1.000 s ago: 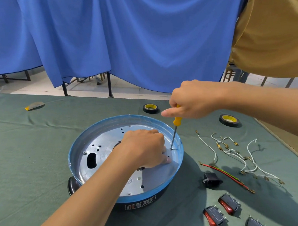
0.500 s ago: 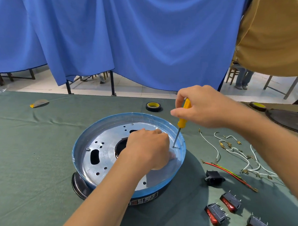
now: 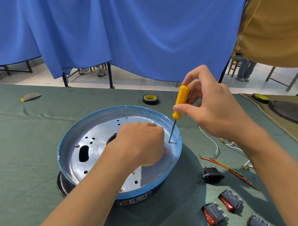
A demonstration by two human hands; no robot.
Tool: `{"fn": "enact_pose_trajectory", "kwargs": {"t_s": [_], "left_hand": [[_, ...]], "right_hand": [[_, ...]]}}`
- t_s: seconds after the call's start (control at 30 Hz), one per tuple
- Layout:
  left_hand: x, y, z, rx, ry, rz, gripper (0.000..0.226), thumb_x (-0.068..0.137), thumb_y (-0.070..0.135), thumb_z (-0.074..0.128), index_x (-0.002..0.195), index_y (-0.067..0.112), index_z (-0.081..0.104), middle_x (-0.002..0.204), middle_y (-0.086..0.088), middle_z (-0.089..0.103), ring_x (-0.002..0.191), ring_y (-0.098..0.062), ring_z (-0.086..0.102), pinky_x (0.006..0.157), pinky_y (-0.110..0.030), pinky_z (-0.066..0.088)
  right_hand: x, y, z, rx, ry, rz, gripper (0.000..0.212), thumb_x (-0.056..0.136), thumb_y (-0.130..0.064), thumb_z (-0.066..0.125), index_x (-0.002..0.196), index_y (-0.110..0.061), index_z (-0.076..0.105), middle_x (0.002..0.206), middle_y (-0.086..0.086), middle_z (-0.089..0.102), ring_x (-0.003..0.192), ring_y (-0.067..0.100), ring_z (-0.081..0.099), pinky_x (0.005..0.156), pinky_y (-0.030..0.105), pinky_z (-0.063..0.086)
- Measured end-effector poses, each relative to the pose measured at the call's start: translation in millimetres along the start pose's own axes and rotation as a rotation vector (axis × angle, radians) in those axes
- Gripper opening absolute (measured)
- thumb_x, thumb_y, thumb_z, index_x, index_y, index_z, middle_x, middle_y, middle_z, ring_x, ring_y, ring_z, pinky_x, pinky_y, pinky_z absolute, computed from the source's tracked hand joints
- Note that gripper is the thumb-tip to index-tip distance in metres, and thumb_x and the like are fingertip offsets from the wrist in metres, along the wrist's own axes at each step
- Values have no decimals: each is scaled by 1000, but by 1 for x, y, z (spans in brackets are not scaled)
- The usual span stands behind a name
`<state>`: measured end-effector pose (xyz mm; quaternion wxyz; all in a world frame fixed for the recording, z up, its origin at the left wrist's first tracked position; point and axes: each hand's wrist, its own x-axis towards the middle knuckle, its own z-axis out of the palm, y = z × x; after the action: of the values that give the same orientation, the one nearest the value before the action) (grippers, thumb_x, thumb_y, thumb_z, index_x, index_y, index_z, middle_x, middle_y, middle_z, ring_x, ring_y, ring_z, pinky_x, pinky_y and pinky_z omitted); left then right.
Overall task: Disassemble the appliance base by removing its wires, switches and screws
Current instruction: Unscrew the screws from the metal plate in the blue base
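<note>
Base [image 3: 125,195] sits mid-table [image 3: 24,157], open side up. Wires [image 3: 215,143] and switches [image 3: 230,200] lie off to its right, so by my read screws are what's left.

Right hand [image 3: 213,106] pinches the yellow screwdriver [image 3: 181,100] handle between thumb and fingers. The tip is on the screw [image 3: 169,142], close to the right wall of the base. Left hand [image 3: 139,143] is a loose fist pressing on the plate beside that screw, nothing visible in it.

How I'd run this step:
- The shaft leans away from the wall. Stand it as square to the screw head as the rim allows, or the tip will cam out.
- Push down first, then turn. Can't see whether the tip is fully seated in the slot, so confirm by feel.
- Load the left fist hard enough that the base doesn't spin on the cloth.
- Once it's loose, use light fingertip turns and catch the screw before it drops through a plate hole.
- More fasteners show around the plate edge. Work round in order.
</note>
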<state>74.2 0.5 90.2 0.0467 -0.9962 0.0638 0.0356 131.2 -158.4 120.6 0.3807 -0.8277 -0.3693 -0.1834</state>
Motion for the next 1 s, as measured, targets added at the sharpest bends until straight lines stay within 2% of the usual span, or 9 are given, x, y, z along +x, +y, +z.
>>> {"fn": "enact_pose_trajectory", "kwargs": {"t_s": [0.27, 0.37, 0.47, 0.57, 0.73, 0.8, 0.9, 1.0], "left_hand": [[-2, -1, -1, -23, -52, -6, 49, 95, 62, 36, 122, 31, 62, 111, 8, 55, 101, -21, 55, 70, -32, 39], [-3, -3, -3, -56, -63, -10, 51, 94, 64, 37, 126, 32, 60, 117, 10, 55, 108, -21, 55, 81, -36, 46], [-5, -5, -3, -76, -74, -13, 52, 93, 66, 38, 127, 34, 60, 121, 11, 54, 112, -21, 54, 88, -39, 48], [-5, -4, -3, -77, -80, -6, 52, 92, 67, 37, 127, 35, 60, 123, 12, 54, 113, -21, 53, 87, -38, 47], [-4, -6, -3, -85, -96, -8, 50, 92, 67, 37, 126, 38, 60, 124, 13, 53, 115, -21, 52, 90, -39, 47], [-4, -6, -3, -85, -103, -10, 51, 92, 68, 37, 127, 39, 59, 125, 13, 53, 116, -21, 52, 91, -40, 46], [-4, -6, -3, -92, -104, -17, 51, 92, 68, 37, 127, 38, 59, 125, 13, 54, 116, -21, 52, 91, -40, 46], [-4, -6, -3, -87, -111, -18, 51, 92, 68, 37, 126, 38, 59, 126, 14, 53, 116, -21, 52, 91, -41, 46]], "right_hand": [[3, 4, 2, 104, -47, 36, 36, 82, -12, 69, 100, -29, 43, 90, -5, 65, 74, 12, 64, 58, 15, 45], [4, 1, 8, 107, -12, 43, 33, 82, -26, 74, 102, -30, 47, 89, -11, 64, 74, 12, 64, 54, 19, 50], [5, -3, 16, 97, 122, 43, 30, 80, -33, 77, 98, -23, 55, 82, -11, 63, 71, 13, 64, 53, 25, 54], [6, -2, 15, 65, 181, 43, 23, 82, -24, 75, 95, -21, 57, 78, -10, 65, 69, 11, 65, 60, 30, 56], [5, 1, 10, 55, 92, 69, 19, 86, -13, 64, 103, -20, 58, 88, -3, 71, 80, 15, 66, 74, 42, 57], [4, 0, 12, -1, 96, 52, 16, 88, -21, 64, 104, -21, 63, 86, -3, 70, 80, 13, 65, 74, 38, 56], [4, -3, 15, -23, 133, 47, 26, 85, -40, 69, 106, -25, 67, 84, -6, 65, 77, 11, 65, 69, 31, 56], [4, -2, 15, -79, 178, 18, 21, 86, -29, 71, 105, -21, 69, 81, -2, 65, 75, 15, 64, 73, 37, 55]]}}
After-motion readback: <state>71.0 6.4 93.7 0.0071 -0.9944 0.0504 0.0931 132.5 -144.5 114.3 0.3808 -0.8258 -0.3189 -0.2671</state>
